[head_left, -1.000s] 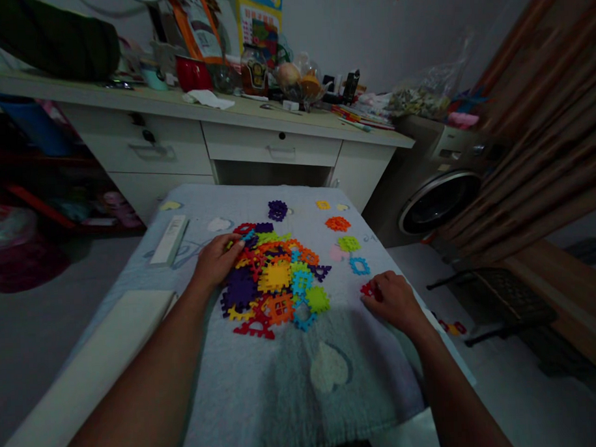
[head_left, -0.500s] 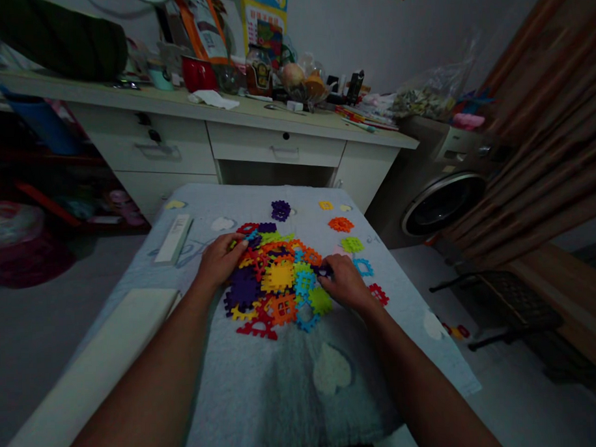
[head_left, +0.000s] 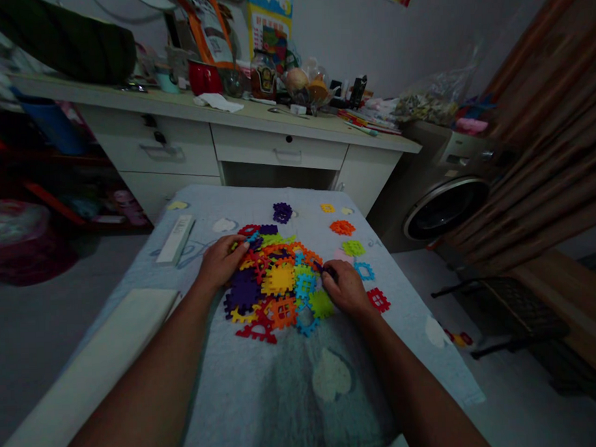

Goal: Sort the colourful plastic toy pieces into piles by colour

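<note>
A heap of flat plastic interlocking pieces with toothed edges lies on the cloth-covered table [head_left: 206, 396]. On top are a yellow piece [head_left: 279, 278], a purple piece [head_left: 242, 289] and an orange window piece [head_left: 283, 312]. My left hand [head_left: 222, 260] rests at the heap's upper left, its fingers curled together beside small blue and purple pieces; what they grip is hidden. At the heap's right edge, my right hand [head_left: 346, 285] pinches a dark purple interlocking piece [head_left: 331, 272], mostly covered by the fingers. A lime piece [head_left: 322, 304] lies just below that hand.
Separate pieces line the right and far side: purple [head_left: 282, 212], yellow [head_left: 327, 208], orange [head_left: 342, 228], lime [head_left: 353, 247], blue [head_left: 365, 271] and red [head_left: 378, 300]. A white box [head_left: 175, 241] lies at left. Behind stands a cluttered white desk [head_left: 256, 143].
My right hand has shifted slightly right and down, and the purple piece in it has turned. My left hand stays at the heap's edge. The camera view has shifted a little.
</note>
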Motion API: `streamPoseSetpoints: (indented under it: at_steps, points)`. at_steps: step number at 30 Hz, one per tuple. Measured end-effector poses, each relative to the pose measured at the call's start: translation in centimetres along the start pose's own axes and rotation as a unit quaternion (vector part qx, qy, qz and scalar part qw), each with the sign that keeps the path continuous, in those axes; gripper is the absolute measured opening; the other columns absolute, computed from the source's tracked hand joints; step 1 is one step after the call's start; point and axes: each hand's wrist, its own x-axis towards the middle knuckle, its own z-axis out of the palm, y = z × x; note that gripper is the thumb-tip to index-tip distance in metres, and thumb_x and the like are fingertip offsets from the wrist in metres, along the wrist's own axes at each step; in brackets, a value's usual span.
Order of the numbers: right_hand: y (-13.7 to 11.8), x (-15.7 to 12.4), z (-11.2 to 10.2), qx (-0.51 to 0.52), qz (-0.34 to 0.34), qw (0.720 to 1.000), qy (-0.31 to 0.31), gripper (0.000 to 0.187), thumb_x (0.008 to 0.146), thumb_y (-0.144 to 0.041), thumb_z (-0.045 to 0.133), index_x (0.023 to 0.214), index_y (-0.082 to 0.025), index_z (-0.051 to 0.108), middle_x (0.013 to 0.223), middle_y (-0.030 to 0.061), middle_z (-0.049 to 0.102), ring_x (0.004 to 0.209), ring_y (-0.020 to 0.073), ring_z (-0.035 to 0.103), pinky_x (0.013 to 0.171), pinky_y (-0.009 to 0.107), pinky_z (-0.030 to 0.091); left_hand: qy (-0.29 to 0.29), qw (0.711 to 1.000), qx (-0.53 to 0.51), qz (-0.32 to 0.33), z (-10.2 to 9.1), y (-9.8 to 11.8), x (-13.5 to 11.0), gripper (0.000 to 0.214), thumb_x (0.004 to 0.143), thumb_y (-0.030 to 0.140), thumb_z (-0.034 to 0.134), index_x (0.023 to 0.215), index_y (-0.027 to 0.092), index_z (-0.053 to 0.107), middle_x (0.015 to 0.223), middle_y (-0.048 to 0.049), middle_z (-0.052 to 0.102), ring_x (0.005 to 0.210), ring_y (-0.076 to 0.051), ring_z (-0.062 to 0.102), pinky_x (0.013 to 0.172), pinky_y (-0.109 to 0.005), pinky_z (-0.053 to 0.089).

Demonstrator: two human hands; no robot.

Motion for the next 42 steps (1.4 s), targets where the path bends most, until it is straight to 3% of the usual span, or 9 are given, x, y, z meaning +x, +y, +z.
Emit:
streamPoseSetpoints:
  at_steps: [9, 18, 25, 29, 33, 36, 42]
  points:
    - [0.1, 0.1, 0.1, -0.016, 0.010, 1.000, -0.014, 0.030, 0.099, -0.035, 0.042, 0.095, -0.018, 0.065, 0.093, 0.0085, 0.069, 0.088, 0.0203, 0.060, 0.080, 0.030, 0.041, -0.001, 1.000, -0.002, 0.007, -0.1, 0.1, 0.0, 0.044, 0.082, 0.054, 0.050, 0.108, 0.023, 0.067, 0.116, -0.0065, 0.068, 0.109, -0.026, 0.061, 0.095, -0.037, 0.047]
    - [0.8, 0.2, 0.8, -0.057, 0.004, 0.998, 0.019, 0.033, 0.101, -0.031, 0.035, 0.089, -0.018, 0.062, 0.094, 0.0109, 0.065, 0.089, 0.0209, 0.060, 0.082, 0.030, 0.043, -0.002, 1.000, 0.002, 0.003, 0.0, -0.1, 0.0, 0.045, 0.082, 0.054, 0.050, 0.109, 0.022, 0.067, 0.118, -0.0079, 0.067, 0.111, -0.027, 0.061, 0.096, -0.038, 0.046]
    - [0.6, 0.1, 0.5, -0.012, 0.074, 0.996, 0.046, 0.031, 0.100, -0.034, 0.036, 0.098, -0.019, 0.063, 0.088, 0.0069, 0.068, 0.078, 0.0196, 0.061, 0.071, 0.028, 0.040, -0.004, 1.000, -0.001, 0.006, -0.1, 0.2, -0.1, 0.046, 0.082, 0.054, 0.049, 0.109, 0.021, 0.067, 0.119, -0.0079, 0.067, 0.110, -0.027, 0.061, 0.099, -0.039, 0.045]
    - [0.6, 0.0, -0.1, -0.004, 0.081, 0.996, 0.046, 0.037, 0.101, -0.035, 0.030, 0.095, -0.019, 0.064, 0.085, 0.0067, 0.068, 0.077, 0.0194, 0.060, 0.070, 0.028, 0.039, 0.001, 1.000, -0.007, 0.004, -0.1, 0.3, 0.0, 0.044, 0.082, 0.053, 0.050, 0.108, 0.022, 0.067, 0.119, -0.0077, 0.067, 0.111, -0.026, 0.061, 0.098, -0.038, 0.045]
    - [0.8, 0.0, 0.0, 0.013, 0.088, 0.995, 0.034, 0.029, 0.093, -0.029, 0.043, 0.112, -0.016, 0.062, 0.095, 0.0089, 0.069, 0.085, 0.0206, 0.062, 0.078, 0.030, 0.044, 0.001, 1.000, -0.001, 0.008, 0.0, 0.2, 0.0, 0.043, 0.082, 0.052, 0.050, 0.108, 0.022, 0.067, 0.119, -0.0075, 0.067, 0.111, -0.026, 0.061, 0.098, -0.039, 0.045]
    - [1.1, -0.2, 0.4, 0.000, 0.081, 0.996, 0.031, 0.046, 0.081, -0.022, 0.054, 0.127, -0.013, 0.055, 0.110, 0.0125, 0.066, 0.098, 0.0230, 0.061, 0.089, 0.034, 0.046, 0.002, 1.000, 0.001, 0.008, 0.0, 0.1, 0.0, 0.043, 0.082, 0.052, 0.050, 0.108, 0.022, 0.067, 0.117, -0.0074, 0.067, 0.109, -0.026, 0.061, 0.097, -0.039, 0.046]
    - [1.0, -0.5, 0.6, -0.066, 0.049, 0.996, 0.018, 0.046, 0.081, -0.022, 0.058, 0.125, -0.011, 0.058, 0.118, 0.0176, 0.057, 0.113, 0.0285, 0.054, 0.104, 0.040, 0.042, 0.006, 1.000, 0.000, 0.011, 0.1, -0.1, 0.0, 0.043, 0.083, 0.053, 0.050, 0.108, 0.022, 0.068, 0.117, -0.0068, 0.068, 0.109, -0.025, 0.061, 0.097, -0.038, 0.046]
